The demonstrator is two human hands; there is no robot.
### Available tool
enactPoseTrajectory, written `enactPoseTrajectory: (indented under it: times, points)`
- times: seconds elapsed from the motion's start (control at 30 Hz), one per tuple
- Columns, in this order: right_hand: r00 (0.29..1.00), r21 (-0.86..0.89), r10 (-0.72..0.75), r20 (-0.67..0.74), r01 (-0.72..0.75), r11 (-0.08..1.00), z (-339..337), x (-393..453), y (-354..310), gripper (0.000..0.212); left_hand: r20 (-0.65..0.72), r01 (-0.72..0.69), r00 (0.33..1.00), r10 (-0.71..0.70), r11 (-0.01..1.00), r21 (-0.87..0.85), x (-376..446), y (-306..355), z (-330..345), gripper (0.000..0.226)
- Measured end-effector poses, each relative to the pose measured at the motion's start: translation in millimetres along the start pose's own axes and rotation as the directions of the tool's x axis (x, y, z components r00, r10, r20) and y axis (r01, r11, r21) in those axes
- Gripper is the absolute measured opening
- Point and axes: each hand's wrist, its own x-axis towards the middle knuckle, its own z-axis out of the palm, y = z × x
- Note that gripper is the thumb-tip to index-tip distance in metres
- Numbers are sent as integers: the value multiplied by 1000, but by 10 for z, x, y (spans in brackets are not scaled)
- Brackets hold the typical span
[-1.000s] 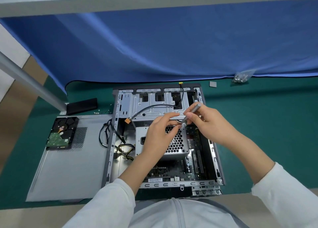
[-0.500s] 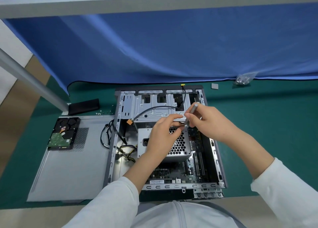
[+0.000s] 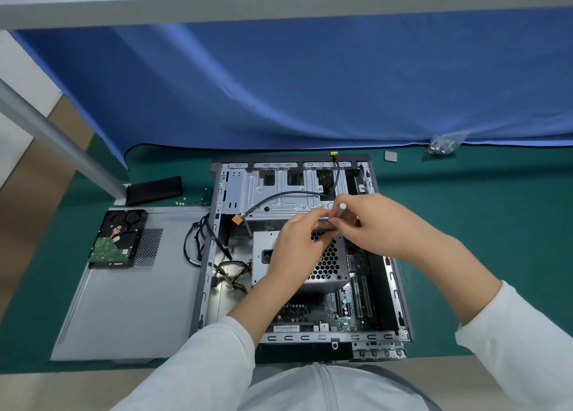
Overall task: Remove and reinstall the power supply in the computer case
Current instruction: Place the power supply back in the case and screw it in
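Fingers of the right hand (image 3: 376, 224) pinch a slim screwdriver (image 3: 340, 211), shaft pointing down; left hand (image 3: 299, 243) fingertips curl beside its tip, contents unclear. Directly beneath both hands, the power supply (image 3: 330, 263) sits upright inside the computer case (image 3: 400, 289), its top far edge nearest the tool.

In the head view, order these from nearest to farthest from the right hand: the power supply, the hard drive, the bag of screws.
From the right hand:
1. Power supply: just below the hand, inside the case.
2. Bag of screws: far right on the green mat, by the blue cloth.
3. Hard drive: far left, on the removed side panel.
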Motion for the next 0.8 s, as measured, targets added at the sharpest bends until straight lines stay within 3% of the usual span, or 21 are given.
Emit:
enactPoseTrajectory:
  times: [0.23,0.37,0.57,0.67,0.8]
  points:
    - [995,-92,2,96,7,996,-176,98,-10,8,29,10,999,-13,996,83,-5,-3,-24,22]
    - [988,-195,-30,151,60,979,-255,157,10,11,104,-63,994,31,945,320,11,-36,-97,31]
    - [976,-417,-202,81,218,882,-171,116,35,28,111,-150,987,117,917,370,16,-35,-111,30]
    - [963,-480,-266,35,250,841,-125,114,17,22,94,-154,987,127,913,377,11,-41,-105,28]
    - [976,-529,-211,48,204,824,-132,147,-37,6,95,-143,989,115,918,371,12,-55,-103,27]
